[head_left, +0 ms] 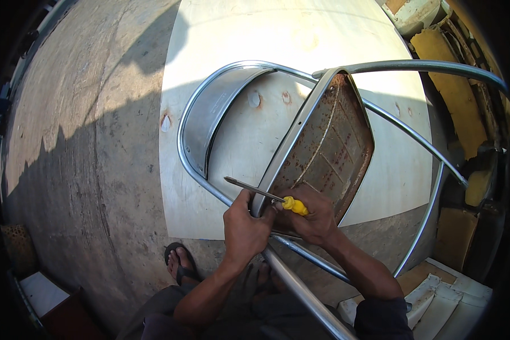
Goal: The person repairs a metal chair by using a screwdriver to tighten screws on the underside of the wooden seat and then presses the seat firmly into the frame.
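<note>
Seat pan point(337, 158), rusty-faced w/ a pale metal rim, stands tilted up & to the R of the hands, by a bent-tube frame point(182, 127); its long rim runs diag. from the near-L corner, where both hands work, to the far end. L hand point(246, 226) is closed on that near corner from the rim's outer side; R hand point(314, 216) is nearer the rusty face, holding a yellow-handled screwdriver point(295, 205), shaft slanting L & away across the rim, tip past it. Fingertips partly hidden, so can't tell what they pinch btw them. Frame loops out L of the pan w/ a curved metal panel point(212, 122) inside the bend. Underneath: pale sheet point(232, 34) on concrete floor point(119, 187); sandaled foot point(181, 262) near L hand's side.
</note>
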Action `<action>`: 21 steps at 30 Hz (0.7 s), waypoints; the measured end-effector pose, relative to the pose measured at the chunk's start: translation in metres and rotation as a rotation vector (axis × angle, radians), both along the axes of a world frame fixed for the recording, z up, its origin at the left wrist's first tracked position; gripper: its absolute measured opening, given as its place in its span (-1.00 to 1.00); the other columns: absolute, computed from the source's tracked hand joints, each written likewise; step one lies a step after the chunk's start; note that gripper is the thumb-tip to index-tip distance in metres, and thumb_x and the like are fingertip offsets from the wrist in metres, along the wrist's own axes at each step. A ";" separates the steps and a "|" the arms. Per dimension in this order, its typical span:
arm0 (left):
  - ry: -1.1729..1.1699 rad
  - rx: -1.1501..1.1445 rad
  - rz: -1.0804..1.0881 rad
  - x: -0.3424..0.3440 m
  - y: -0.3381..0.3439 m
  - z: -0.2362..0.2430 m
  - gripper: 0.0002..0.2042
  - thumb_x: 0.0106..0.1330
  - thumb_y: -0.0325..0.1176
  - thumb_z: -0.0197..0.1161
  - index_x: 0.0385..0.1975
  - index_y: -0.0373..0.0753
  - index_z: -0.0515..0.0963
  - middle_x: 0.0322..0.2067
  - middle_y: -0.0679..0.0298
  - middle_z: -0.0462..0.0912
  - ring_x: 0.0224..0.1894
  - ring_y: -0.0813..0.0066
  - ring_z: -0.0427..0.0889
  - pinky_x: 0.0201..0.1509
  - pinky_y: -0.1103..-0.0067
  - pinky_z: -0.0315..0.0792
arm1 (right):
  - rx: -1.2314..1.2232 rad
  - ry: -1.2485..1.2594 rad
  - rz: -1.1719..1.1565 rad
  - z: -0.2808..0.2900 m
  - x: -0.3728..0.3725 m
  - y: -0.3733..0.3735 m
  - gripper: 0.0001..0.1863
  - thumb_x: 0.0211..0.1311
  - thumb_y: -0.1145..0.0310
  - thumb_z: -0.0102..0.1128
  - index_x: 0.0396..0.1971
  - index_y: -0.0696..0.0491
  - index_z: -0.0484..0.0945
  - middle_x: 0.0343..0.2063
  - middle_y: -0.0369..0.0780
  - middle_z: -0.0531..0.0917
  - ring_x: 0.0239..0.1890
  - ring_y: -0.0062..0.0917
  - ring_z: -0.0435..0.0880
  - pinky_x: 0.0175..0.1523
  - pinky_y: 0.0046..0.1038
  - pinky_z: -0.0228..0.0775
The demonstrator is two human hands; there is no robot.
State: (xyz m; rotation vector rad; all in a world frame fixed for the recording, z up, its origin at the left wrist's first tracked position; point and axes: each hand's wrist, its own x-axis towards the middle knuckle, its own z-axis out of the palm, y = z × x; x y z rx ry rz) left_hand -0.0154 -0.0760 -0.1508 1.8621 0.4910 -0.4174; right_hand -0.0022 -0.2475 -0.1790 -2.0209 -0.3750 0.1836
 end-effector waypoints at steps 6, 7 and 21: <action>-0.049 -0.025 0.068 -0.004 -0.002 -0.008 -0.67 0.16 -0.40 0.38 -0.09 -0.42 0.59 -0.36 -0.04 0.73 -0.32 0.29 0.76 -0.19 0.46 0.56 | -0.002 0.225 -0.095 -0.002 -0.002 0.001 -0.77 0.17 0.44 0.38 -0.18 0.16 0.64 -0.37 -0.13 0.67 -0.33 -0.42 0.68 -0.19 -0.43 0.49; -0.057 -0.020 0.077 -0.004 -0.002 -0.008 -0.68 0.16 -0.41 0.38 -0.11 -0.40 0.61 -0.40 0.02 0.72 -0.37 0.39 0.71 -0.23 0.49 0.53 | 0.015 0.204 -0.091 -0.002 -0.001 0.002 -0.78 0.17 0.45 0.38 -0.19 0.16 0.63 -0.38 -0.13 0.66 -0.34 -0.41 0.68 -0.20 -0.43 0.49; -0.069 -0.046 0.031 -0.004 0.003 -0.005 -0.68 0.17 -0.40 0.40 -0.12 -0.40 0.61 -0.49 0.15 0.70 -0.47 0.61 0.62 -0.35 0.58 0.49 | -0.120 0.070 0.038 0.007 0.018 -0.001 -0.78 0.15 0.42 0.39 -0.26 0.15 0.57 -0.40 -0.11 0.62 -0.36 -0.26 0.68 -0.23 -0.34 0.49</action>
